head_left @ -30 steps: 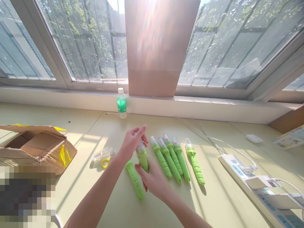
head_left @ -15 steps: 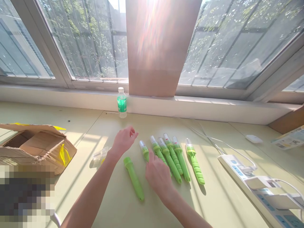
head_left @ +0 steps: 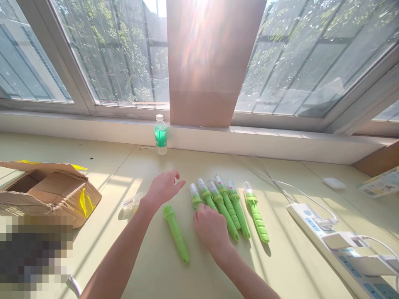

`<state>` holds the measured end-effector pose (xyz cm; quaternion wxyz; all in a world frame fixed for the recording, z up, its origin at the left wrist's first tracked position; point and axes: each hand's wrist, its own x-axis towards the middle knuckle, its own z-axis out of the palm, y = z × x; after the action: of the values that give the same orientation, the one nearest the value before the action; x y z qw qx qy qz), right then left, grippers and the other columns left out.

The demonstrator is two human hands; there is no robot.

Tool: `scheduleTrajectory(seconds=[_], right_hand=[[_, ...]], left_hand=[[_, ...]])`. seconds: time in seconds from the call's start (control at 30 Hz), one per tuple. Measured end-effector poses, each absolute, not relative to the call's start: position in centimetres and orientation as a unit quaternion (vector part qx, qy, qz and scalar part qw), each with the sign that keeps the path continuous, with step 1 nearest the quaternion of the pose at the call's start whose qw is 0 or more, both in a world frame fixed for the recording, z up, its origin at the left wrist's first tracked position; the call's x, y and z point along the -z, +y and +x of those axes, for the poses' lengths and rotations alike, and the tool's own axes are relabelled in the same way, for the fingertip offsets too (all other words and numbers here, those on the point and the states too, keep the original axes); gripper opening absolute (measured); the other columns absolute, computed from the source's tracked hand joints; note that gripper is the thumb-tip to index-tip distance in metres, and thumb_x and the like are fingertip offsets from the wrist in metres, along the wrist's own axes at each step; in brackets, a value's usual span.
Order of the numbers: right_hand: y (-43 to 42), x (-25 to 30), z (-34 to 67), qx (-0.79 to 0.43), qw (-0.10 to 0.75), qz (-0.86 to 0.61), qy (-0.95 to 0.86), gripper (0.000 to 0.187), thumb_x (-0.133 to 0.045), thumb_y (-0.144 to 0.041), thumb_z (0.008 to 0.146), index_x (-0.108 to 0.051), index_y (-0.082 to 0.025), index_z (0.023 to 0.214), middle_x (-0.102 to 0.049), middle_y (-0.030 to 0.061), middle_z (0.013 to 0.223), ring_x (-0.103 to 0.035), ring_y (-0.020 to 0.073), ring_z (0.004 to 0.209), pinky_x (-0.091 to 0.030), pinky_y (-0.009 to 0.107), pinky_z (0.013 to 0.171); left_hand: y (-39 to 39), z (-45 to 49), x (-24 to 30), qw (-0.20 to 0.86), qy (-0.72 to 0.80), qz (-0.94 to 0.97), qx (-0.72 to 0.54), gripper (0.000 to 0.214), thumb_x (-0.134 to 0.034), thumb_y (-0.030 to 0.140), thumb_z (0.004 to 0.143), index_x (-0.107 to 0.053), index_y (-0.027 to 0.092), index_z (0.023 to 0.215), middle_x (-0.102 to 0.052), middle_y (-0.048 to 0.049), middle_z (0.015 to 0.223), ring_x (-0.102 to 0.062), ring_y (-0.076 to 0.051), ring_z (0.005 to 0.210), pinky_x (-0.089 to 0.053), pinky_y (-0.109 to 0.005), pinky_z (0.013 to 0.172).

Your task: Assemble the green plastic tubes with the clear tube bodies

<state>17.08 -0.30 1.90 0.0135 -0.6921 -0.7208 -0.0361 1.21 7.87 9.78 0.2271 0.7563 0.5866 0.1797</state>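
Observation:
My right hand (head_left: 213, 230) is closed round the handle of the leftmost capped green stick (head_left: 195, 195). That stick has a clear ribbed cap and lies beside several similar green sticks (head_left: 230, 207) in a slanting row; my hand hides its lower part. One more capped stick (head_left: 258, 218) lies apart at the right. My left hand (head_left: 163, 187) is over the table with thumb and forefinger apart and nothing between them. Just below it lies an uncapped green handle (head_left: 176, 234) with a threaded top. Clear plastic caps (head_left: 132, 202) lie left of my left wrist.
An open cardboard box (head_left: 56, 187) with yellow tape stands at the left. A bottle with a green label (head_left: 161, 137) is upright near the windowsill. A white power strip (head_left: 327, 245) with plugs and cables runs along the right, and a small white object (head_left: 334, 183) lies behind it.
My right hand has shifted the leftmost stick to the right, close against the row. The fingers of my left hand have spread from a curled pose. The uncapped handle stays put.

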Motion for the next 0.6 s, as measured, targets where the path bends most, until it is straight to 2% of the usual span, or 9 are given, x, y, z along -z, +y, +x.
scheduleTrajectory(seconds=[0.2, 0.47, 0.6], right_hand=[[-0.1, -1.7, 17.4, 0.047, 0.018, -0.699, -0.714, 0.030, -0.041, -0.017, 0.094, -0.065, -0.017, 0.077, -0.066, 0.0132, 0.072, -0.065, 0.0244, 0.066, -0.038, 0.030, 0.049], [0.1, -3.2, 17.8, 0.065, 0.035, -0.712, -0.698, 0.031, -0.036, -0.023, 0.098, -0.064, -0.017, 0.087, -0.066, 0.0132, 0.077, -0.064, 0.0243, 0.066, -0.035, 0.029, 0.047], [-0.1, -3.6, 17.4, 0.047, 0.054, -0.698, -0.712, 0.031, -0.035, -0.027, 0.098, -0.063, -0.017, 0.089, -0.065, 0.0128, 0.079, -0.063, 0.0237, 0.068, -0.032, 0.029, 0.046]], left_hand=[[7.9, 1.1, -9.6, 0.229, 0.577, 0.768, -0.157, 0.029, -0.048, 0.050, 0.087, -0.058, 0.023, 0.090, -0.067, -0.0058, 0.088, -0.063, -0.024, 0.083, -0.041, -0.030, 0.067], [7.3, 0.4, -9.7, 0.312, 0.575, 0.743, -0.139, 0.033, -0.060, 0.054, 0.077, -0.064, 0.025, 0.094, -0.069, -0.0063, 0.094, -0.065, -0.026, 0.086, -0.042, -0.028, 0.064], [7.5, -0.9, -9.9, 0.323, 0.580, 0.732, -0.152, 0.036, -0.061, 0.056, 0.075, -0.066, 0.026, 0.096, -0.069, -0.0067, 0.097, -0.064, -0.026, 0.089, -0.043, -0.027, 0.063]])
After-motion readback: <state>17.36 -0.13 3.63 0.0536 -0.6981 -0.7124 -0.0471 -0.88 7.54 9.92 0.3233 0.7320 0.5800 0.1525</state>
